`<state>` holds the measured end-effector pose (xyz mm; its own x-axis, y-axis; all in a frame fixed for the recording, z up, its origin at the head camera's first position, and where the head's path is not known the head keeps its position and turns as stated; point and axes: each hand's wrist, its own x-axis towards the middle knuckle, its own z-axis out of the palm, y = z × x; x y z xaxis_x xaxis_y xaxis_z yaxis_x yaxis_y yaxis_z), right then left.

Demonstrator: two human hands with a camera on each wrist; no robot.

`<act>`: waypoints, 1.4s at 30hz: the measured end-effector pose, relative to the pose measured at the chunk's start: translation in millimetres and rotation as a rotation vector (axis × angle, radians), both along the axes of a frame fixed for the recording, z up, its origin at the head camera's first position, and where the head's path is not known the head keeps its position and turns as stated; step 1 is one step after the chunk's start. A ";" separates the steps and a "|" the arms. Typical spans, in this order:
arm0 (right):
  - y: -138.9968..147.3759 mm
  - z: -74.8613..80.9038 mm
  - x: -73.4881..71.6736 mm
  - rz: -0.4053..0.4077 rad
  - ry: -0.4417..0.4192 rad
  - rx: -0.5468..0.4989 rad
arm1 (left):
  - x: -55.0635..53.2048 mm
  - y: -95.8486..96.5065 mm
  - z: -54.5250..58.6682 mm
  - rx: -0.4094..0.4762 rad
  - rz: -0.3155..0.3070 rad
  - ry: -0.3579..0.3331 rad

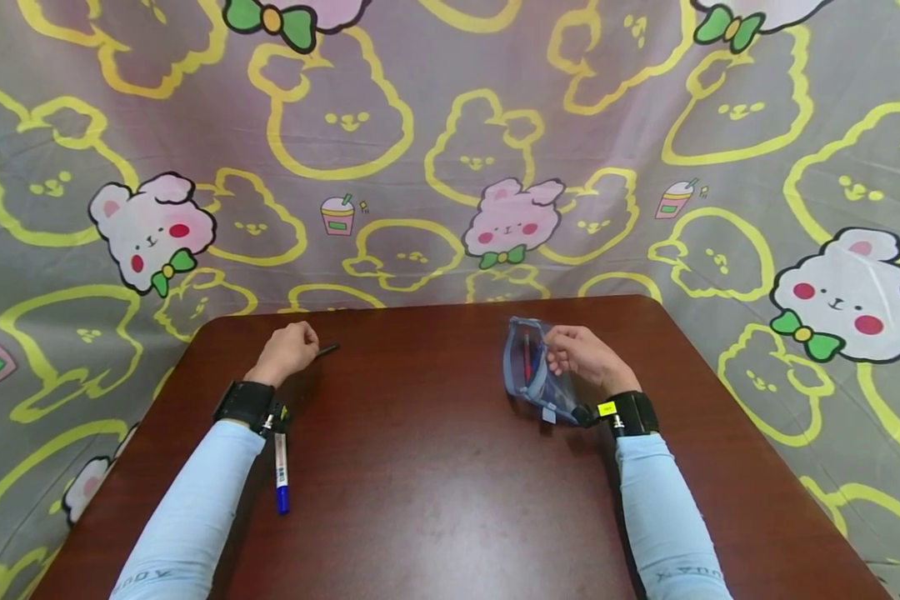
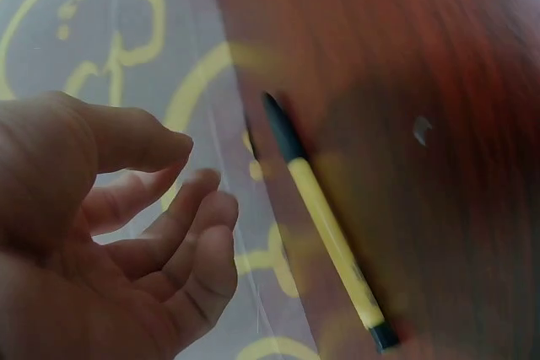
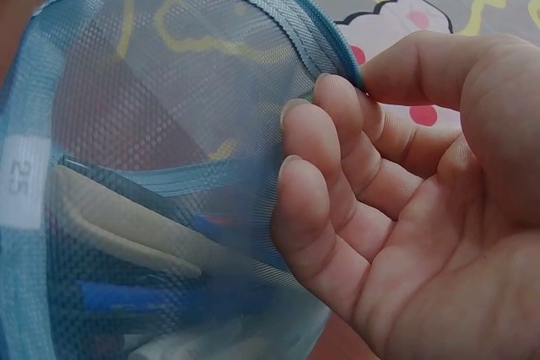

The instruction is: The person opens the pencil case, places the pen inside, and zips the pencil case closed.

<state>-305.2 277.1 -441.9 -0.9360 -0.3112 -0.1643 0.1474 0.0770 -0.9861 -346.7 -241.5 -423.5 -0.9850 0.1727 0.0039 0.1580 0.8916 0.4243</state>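
My right hand (image 1: pixel 587 357) pinches the zipped edge of a blue mesh pencil pouch (image 3: pixel 169 65) between thumb and fingers. The pouch's mouth gapes, and through the mesh show a red pen (image 1: pixel 527 360), a beige strip-like item (image 3: pixel 126 217) and a blue item (image 3: pixel 152 297). Over the table's far left, my left hand (image 1: pixel 288 348) holds nothing, its fingers loosely bent. Just beyond those fingertips lies a yellow pen (image 2: pixel 333 238) with black ends; in the head view the hand hides most of it.
A white marker with a blue cap (image 1: pixel 282 479) lies beside the left forearm. The brown table (image 1: pixel 420 467) meets a cartoon-printed curtain (image 1: pixel 412 108) along its far edge, and the same cloth hangs at both sides.
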 end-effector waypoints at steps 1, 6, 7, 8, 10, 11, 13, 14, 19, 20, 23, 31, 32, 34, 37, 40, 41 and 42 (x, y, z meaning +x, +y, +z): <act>-0.8 2.5 1.8 0.002 -0.002 -0.002 | 0.0 -1.2 -1.8 -0.016 0.000 0.018; -2.1 10.4 7.2 0.006 0.000 -0.003 | -2.1 -5.3 -9.1 -0.109 0.011 0.079; -2.0 10.5 7.1 0.010 0.002 -0.004 | -2.7 -6.5 -10.6 -0.133 0.013 0.077; -2.0 10.5 6.9 0.013 0.002 -0.005 | -3.3 -8.2 -12.3 -0.154 0.015 0.072; -2.4 11.1 7.1 0.015 -0.003 -0.004 | -3.6 -11.4 -15.3 -0.193 0.015 0.056; -2.6 11.4 7.2 0.016 -0.005 -0.003 | -3.6 -13.0 -17.0 -0.210 0.017 0.048; -3.1 11.8 7.4 0.017 -0.008 0.001 | -3.6 -16.6 -20.3 -0.241 0.020 0.040; -3.1 12.1 7.5 0.013 -0.010 0.003 | -3.4 -17.8 -21.4 -0.249 0.024 0.036; -3.4 12.1 7.9 0.008 -0.003 0.007 | -3.9 -22.7 -30.0 -0.282 0.041 0.012; -3.5 12.0 8.0 0.009 -0.003 0.006 | -3.8 -23.1 -31.4 -0.284 0.042 0.010; -3.7 11.4 7.7 0.007 -0.006 0.004 | -3.7 -22.8 -33.6 -0.280 0.046 0.005; 0.2 1.6 0.5 -0.003 -0.008 -0.008 | -5.1 -20.0 -32.9 -0.293 0.044 0.018; 1.0 -0.6 -1.0 -0.007 -0.008 -0.011 | -5.4 -20.0 -32.8 -0.300 0.037 0.020; 2.7 -5.1 -4.1 -0.017 -0.009 -0.016 | -6.3 -19.9 -32.0 -0.316 0.020 0.021; 4.0 -9.0 -6.0 -0.036 -0.005 -0.017 | -7.4 -19.6 -30.3 -0.340 -0.011 0.022; 4.6 -10.7 -5.9 -0.044 0.007 -0.016 | -8.1 -19.0 -28.2 -0.357 -0.032 0.004; 4.6 -10.9 -5.7 -0.046 0.010 -0.016 | -8.3 -18.7 -27.5 -0.361 -0.036 -0.003; 4.6 -11.0 -5.6 -0.047 0.014 -0.017 | -8.3 -18.4 -26.7 -0.363 -0.039 -0.011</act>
<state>-310.8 281.7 -452.9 -0.9518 -0.2696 -0.1465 0.1370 0.0539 -0.9891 -355.0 -259.9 -450.2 -0.9773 0.1983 -0.0747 0.1921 0.9779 0.0831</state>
